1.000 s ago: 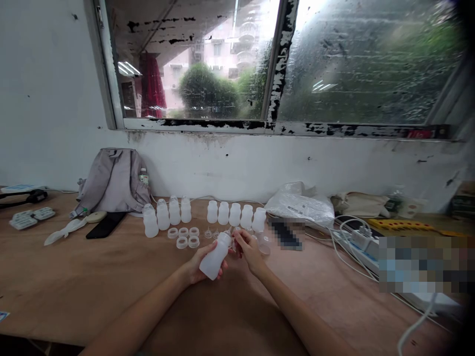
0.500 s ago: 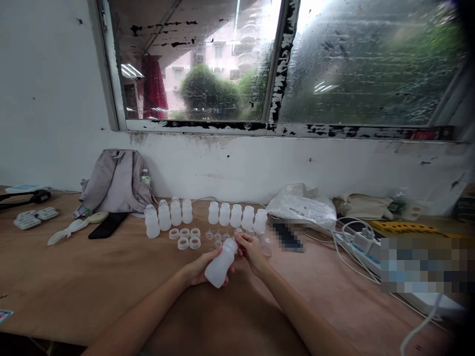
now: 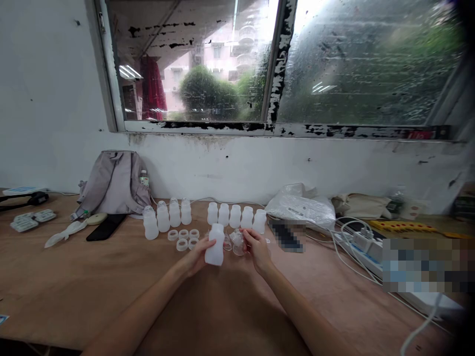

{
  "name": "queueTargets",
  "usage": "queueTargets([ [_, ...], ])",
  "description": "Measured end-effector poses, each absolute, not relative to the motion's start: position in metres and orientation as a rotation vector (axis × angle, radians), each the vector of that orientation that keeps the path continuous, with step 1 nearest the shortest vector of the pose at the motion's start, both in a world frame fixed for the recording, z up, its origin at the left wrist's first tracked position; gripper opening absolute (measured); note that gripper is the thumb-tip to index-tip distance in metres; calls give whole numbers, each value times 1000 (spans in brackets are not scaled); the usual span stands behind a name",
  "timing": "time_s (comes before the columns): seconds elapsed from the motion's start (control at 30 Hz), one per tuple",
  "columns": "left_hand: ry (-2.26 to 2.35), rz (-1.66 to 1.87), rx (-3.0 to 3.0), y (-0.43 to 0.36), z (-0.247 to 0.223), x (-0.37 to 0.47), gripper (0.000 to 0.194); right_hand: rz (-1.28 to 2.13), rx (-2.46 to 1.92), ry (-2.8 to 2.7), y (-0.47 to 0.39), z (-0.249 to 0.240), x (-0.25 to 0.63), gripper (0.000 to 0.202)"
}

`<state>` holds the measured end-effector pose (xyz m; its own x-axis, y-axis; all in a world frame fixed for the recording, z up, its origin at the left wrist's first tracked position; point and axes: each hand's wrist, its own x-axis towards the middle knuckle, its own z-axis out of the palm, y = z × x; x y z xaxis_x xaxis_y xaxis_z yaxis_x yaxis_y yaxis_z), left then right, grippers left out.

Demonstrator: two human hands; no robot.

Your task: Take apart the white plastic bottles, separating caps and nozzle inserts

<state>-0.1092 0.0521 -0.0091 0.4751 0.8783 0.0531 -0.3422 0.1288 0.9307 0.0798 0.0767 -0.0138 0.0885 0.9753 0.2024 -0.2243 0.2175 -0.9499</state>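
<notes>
My left hand (image 3: 196, 256) grips a white plastic bottle (image 3: 215, 244) and holds it upright just above the brown table (image 3: 74, 277). My right hand (image 3: 256, 249) holds a small clear cap-like piece (image 3: 237, 243) next to the bottle's right side. Behind the hands stands a row of several open white bottles (image 3: 235, 216). Further left, several capped bottles (image 3: 166, 216) stand in a second row, with white rings (image 3: 183, 238) lying in front of them.
A grey backpack (image 3: 113, 182) leans on the wall at the back left, with a black phone (image 3: 101, 227) before it. A plastic bag (image 3: 301, 206), a power strip and white cables (image 3: 356, 242) lie at the right. The wall and window close off the back.
My left hand has turned the bottle from tilted to upright and moved it slightly forward. My right hand has come off the bottle's neck and now holds a clear piece beside it.
</notes>
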Motion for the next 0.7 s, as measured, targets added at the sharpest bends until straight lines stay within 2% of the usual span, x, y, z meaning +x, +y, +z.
queueTargets([
  [0.1, 766, 1307, 1364, 75, 0, -119, 48, 1048, -956, -1161, 75, -15, 79, 34],
  [0.2, 1095, 1454, 1627, 106, 7, -134, 49, 996, -995, -1296, 72, -19, 74, 31],
  [0.27, 1396, 1441, 1737, 128, 8, -143, 49, 912, -1026, -1430, 70, -22, 69, 28],
  [0.37, 1607, 1386, 1767, 156, 5, -150, 48, 712, -1065, -1657, 66, -26, 63, 21],
  [0.7, 1776, 1233, 1840, 197, -11, -134, 39, 450, -1131, -1987, 58, -34, 57, 17],
])
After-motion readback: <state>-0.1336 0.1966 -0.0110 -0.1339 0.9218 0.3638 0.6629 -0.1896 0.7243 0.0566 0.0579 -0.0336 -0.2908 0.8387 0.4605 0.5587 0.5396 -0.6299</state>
